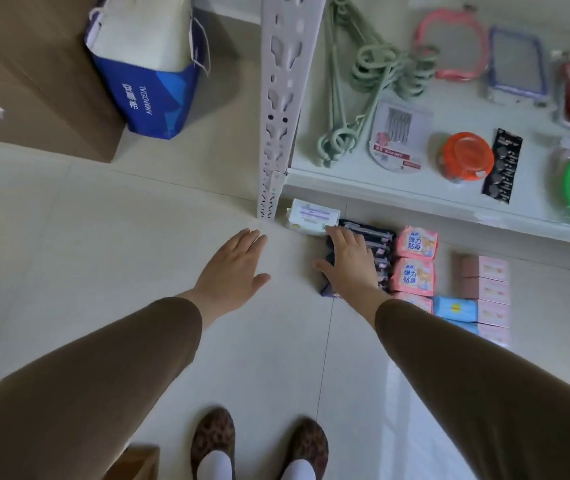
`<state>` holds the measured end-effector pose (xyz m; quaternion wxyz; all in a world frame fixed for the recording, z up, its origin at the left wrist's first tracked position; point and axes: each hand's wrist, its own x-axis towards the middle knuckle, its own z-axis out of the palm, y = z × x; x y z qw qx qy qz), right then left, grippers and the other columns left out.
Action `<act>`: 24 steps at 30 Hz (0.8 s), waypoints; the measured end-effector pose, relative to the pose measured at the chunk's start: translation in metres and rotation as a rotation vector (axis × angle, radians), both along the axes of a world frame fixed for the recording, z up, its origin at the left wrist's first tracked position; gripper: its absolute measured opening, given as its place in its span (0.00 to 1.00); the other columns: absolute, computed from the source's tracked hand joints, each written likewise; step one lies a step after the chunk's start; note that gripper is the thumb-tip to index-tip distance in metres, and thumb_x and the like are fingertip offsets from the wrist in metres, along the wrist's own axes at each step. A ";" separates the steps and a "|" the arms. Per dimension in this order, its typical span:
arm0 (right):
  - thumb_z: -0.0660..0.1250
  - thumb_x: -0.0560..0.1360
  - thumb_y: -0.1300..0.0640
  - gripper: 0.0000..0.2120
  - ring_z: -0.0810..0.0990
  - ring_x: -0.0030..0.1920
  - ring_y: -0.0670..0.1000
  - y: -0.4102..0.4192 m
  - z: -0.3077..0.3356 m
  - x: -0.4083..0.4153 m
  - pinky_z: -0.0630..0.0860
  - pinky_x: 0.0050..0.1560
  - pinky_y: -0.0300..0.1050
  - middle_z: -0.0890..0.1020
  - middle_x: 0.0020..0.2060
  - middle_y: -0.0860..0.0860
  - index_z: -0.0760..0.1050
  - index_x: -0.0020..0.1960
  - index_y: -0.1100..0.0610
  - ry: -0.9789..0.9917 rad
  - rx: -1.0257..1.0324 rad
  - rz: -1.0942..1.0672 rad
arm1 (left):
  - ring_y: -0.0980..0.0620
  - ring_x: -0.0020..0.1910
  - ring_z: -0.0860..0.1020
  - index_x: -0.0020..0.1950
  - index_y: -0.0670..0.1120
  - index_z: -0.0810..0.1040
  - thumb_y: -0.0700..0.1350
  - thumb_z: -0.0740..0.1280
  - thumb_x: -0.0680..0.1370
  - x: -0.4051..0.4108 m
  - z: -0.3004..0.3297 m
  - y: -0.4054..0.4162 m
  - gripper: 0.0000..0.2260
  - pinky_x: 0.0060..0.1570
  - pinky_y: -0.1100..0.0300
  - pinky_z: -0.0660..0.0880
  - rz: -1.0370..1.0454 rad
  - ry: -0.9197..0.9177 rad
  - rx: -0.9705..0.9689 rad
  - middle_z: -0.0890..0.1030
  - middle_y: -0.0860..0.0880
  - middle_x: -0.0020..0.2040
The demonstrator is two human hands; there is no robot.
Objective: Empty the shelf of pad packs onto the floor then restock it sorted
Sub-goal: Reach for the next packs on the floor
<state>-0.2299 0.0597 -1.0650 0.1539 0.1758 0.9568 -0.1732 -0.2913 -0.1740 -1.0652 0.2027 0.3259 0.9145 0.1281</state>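
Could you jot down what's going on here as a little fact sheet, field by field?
Setting: tiled floor beside a white shelf unit
Left hand: left hand open, hovering over bare floor, holding nothing
Right hand: right hand open, fingers straight, resting on the dark pad packs
Packs on floor: white pack by the shelf post, then dark, pink pad packs, blue pack, pale pink boxes, in rows
Upper shelf: green hangers, an orange-lidded jar, framed mirrors
Elsewhere: blue bag, cardboard box
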 end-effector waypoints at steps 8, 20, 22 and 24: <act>0.71 0.74 0.47 0.39 0.59 0.74 0.58 0.021 -0.092 -0.047 0.61 0.72 0.57 0.59 0.77 0.49 0.55 0.79 0.49 -0.069 0.130 0.063 | 0.47 0.78 0.52 0.80 0.43 0.54 0.54 0.62 0.81 -0.023 -0.088 0.019 0.32 0.76 0.56 0.52 0.086 -0.084 0.018 0.56 0.45 0.79; 0.74 0.69 0.45 0.47 0.61 0.73 0.60 0.036 -0.158 -0.108 0.55 0.74 0.61 0.67 0.71 0.57 0.51 0.78 0.55 -0.144 0.350 0.120 | 0.45 0.77 0.55 0.78 0.40 0.57 0.52 0.62 0.81 -0.044 -0.145 0.014 0.30 0.74 0.56 0.54 0.072 -0.068 0.005 0.59 0.43 0.78; 0.75 0.69 0.47 0.44 0.66 0.69 0.60 0.032 -0.163 -0.108 0.57 0.73 0.60 0.70 0.67 0.57 0.55 0.77 0.55 -0.122 0.391 0.152 | 0.44 0.77 0.56 0.78 0.40 0.57 0.52 0.63 0.81 -0.045 -0.148 0.013 0.30 0.73 0.56 0.55 0.093 -0.068 0.003 0.60 0.43 0.77; 0.75 0.69 0.52 0.37 0.68 0.66 0.60 0.028 -0.168 -0.104 0.58 0.73 0.59 0.72 0.64 0.55 0.61 0.73 0.53 -0.074 0.425 0.206 | 0.44 0.76 0.57 0.78 0.40 0.58 0.53 0.63 0.81 -0.043 -0.149 0.011 0.30 0.73 0.55 0.57 0.111 -0.077 -0.001 0.61 0.43 0.76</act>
